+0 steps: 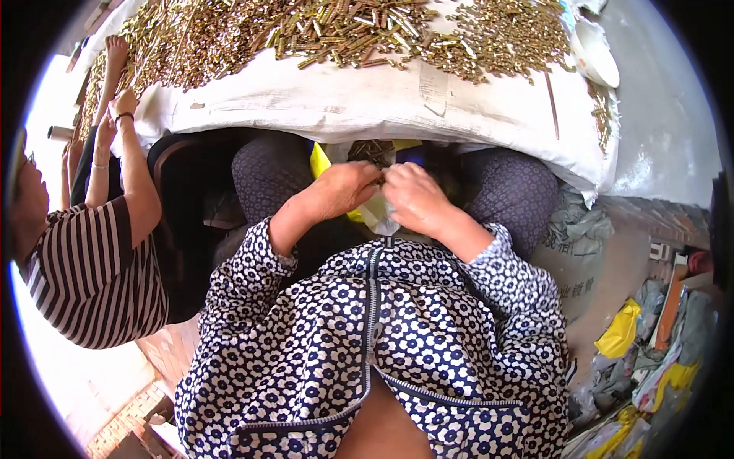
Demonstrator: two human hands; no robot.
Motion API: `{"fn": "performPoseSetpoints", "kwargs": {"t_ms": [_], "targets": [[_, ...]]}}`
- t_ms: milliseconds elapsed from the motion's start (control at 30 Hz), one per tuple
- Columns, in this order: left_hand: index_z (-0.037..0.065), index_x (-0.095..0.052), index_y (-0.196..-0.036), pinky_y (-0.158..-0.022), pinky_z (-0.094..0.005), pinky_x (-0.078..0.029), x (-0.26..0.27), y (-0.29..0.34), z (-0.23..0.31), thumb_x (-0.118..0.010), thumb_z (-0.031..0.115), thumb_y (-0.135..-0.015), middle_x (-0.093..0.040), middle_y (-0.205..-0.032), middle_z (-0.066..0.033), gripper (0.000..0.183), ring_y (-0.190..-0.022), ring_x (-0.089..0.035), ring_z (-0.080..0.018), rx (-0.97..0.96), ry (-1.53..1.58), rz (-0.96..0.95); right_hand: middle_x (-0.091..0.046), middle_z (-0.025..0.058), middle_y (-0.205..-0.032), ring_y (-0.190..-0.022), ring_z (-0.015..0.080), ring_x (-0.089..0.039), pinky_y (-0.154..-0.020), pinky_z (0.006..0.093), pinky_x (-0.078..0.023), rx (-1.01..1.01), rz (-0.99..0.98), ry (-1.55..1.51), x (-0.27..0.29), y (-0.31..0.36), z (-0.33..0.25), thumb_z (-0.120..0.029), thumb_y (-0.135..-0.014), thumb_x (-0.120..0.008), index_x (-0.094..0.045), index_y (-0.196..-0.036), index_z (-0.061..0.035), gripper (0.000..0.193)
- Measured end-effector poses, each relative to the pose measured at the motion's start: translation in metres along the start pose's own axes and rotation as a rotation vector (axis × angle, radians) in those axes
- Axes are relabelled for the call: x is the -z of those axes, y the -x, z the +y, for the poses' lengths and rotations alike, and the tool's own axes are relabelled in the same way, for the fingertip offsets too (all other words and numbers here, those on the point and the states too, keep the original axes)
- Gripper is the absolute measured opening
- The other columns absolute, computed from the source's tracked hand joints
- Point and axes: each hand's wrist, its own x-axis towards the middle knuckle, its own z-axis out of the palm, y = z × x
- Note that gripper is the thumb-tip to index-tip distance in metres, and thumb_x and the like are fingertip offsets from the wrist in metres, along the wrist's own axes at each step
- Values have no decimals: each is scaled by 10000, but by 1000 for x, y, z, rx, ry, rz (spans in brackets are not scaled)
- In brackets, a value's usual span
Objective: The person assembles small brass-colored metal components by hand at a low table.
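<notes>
My left hand [345, 189] and my right hand [417, 200] meet between my knees, fingertips pinched close together. What they pinch is too small and too covered by the fingers to make out. Just beyond them, brass-coloured metal pieces [370, 150] lie in a bag-lined opening between my legs. A yellow flap [319, 161] stands up beside my left hand, and pale plastic [378, 215] hangs below the fingers. On the table ahead, long gold-coloured fastener-like rods [348, 34] lie heaped among many small metal pieces [191, 47].
White sheeting [306, 96] covers the table, its edge just above my knees. A white bowl [595, 55] sits at the table's right edge near a thin rod [552, 105]. A person in a striped shirt [92, 268] works close on my left. Crumpled bags [619, 329] lie at right.
</notes>
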Motion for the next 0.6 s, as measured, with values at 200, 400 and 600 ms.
{"fn": "performPoseSetpoints", "kwargs": {"t_ms": [200, 400, 600], "targets": [[46, -626, -872, -716, -447, -501, -13, 14, -19, -569, 342, -846, -652, -833, -159, 303, -798, -629, -363, 361, -348, -475, -587, 94, -956, -978, 267, -535, -926, 428, -385, -2, -372, 176, -33, 8, 6, -259, -713, -673, -599, -931, -53, 309], [66, -621, -876, -710, -455, -502, -12, 24, -29, -552, 345, -851, -650, -778, -176, 288, -766, -635, -364, 374, -287, -524, -627, 118, -715, -722, 303, -621, -672, 414, -484, -486, -321, 205, -33, 13, 37, -290, -763, -674, -572, -928, -65, 297], [40, -617, -929, -745, -443, -506, -41, 8, -38, -583, 258, -790, -657, -879, -193, 262, -851, -638, -353, 382, -248, -580, -596, 108, -856, -817, 295, -563, -711, 403, -490, -527, 118, 295, -23, 3, 51, -82, -694, -671, -535, -987, -56, 324]]}}
